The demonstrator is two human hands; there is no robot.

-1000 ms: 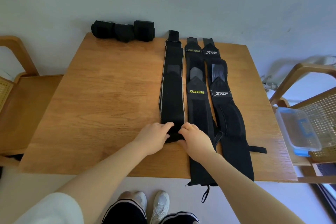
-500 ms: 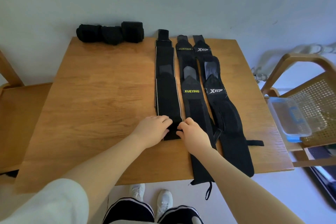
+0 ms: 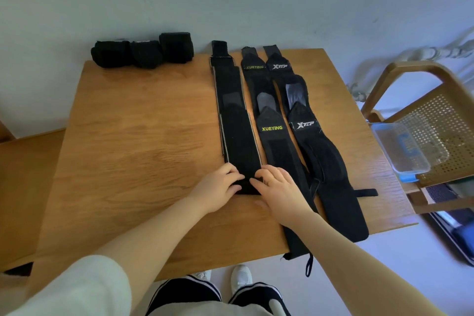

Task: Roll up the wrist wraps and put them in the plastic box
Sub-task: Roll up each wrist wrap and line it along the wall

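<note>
Both hands, left (image 3: 218, 187) and right (image 3: 278, 188), pinch the leftmost wrap's (image 3: 237, 136) near end; rolling has just begun and must stay tight.

We are looking through one head-worn wide-angle camera, facing forward and steeply down, sitting close above the left hand (image 3: 218, 187) and right hand (image 3: 279, 191); beyond them the desk (image 3: 143, 136) is stretching toward the wall.

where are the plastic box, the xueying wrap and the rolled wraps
plastic box (image 3: 384, 140), head view, on its near left wall
xueying wrap (image 3: 272, 128), head view, on the yellow logo patch mid-strap
rolled wraps (image 3: 143, 54), head view, on the middle roll of three at the table's far edge
</note>
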